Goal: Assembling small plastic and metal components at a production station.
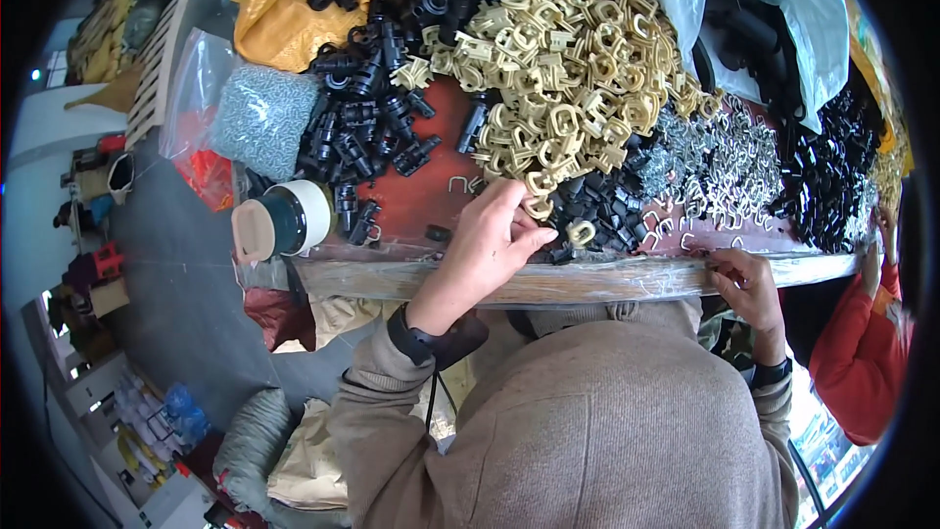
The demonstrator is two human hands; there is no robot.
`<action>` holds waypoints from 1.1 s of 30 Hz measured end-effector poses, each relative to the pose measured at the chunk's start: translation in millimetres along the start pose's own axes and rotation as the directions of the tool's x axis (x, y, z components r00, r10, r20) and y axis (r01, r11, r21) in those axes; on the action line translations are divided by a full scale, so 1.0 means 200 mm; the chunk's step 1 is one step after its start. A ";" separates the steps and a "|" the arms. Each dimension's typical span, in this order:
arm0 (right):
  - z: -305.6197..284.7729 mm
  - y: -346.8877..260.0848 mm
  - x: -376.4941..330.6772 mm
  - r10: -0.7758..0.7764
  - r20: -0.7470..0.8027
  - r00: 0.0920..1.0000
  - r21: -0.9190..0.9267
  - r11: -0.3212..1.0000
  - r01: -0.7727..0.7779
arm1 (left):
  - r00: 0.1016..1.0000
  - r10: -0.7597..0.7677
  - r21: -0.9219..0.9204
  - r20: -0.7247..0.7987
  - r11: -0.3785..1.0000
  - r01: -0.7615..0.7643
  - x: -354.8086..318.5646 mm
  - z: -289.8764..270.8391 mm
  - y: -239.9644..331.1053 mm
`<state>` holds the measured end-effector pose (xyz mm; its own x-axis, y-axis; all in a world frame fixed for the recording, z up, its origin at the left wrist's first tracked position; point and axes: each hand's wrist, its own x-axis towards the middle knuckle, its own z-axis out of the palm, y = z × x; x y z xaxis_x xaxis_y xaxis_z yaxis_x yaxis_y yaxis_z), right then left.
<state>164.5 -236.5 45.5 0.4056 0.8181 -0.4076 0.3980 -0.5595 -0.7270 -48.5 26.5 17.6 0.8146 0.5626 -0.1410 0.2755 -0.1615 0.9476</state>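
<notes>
My left hand (480, 246) is at the near edge of a large heap of cream plastic clip pieces (578, 49). Its thumb and index finger are apart, and the index fingertip is beside a cream piece (538, 206) at the bottom of the heap. One loose cream ring (581, 233) lies just right of the thumb, by a small pile of black plastic parts (599, 211). Over the wooden table edge, my right hand (749, 286) has its fingers curled and pinched; what they hold, if anything, is too small to make out. Silvery U-shaped metal clips (729, 162) lie beyond it.
Black cylindrical fittings (357, 127) are heaped at the left, next to a clear bag of small metal parts (262, 113) and a dark green and cream round container (294, 218). Another pile of black pieces (832, 171) is at the right. A co-worker's red sleeve (854, 362) shows at far right.
</notes>
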 end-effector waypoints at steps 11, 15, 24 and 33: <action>0.01 -0.01 0.02 0.030 -0.099 0.995 -0.046 0.998 -0.035 | 0.908 0.255 0.855 -0.334 0.487 0.178 -0.21 -0.38 -0.02; 0.01 -0.02 0.02 -0.002 -0.087 0.996 -0.039 0.999 -0.002 | 0.936 0.106 0.857 -0.335 0.446 0.256 -0.24 -0.41 -0.07; 0.04 0.03 0.01 -0.056 -0.188 0.981 -0.023 0.998 0.053 | 0.822 -0.167 -0.178 -0.545 0.981 0.082 -0.27 -0.43 0.02; 0.07 0.01 0.05 -0.076 -0.251 0.965 -0.071 0.996 0.060 | 0.833 -0.144 0.474 -0.534 0.765 0.437 -0.32 -0.47 -0.09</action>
<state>158.2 -227.8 32.1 0.5677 0.7987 -0.1993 0.4790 -0.5174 -0.7091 -153.7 68.9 37.1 0.3661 0.9251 -0.1008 0.8083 -0.2624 0.5270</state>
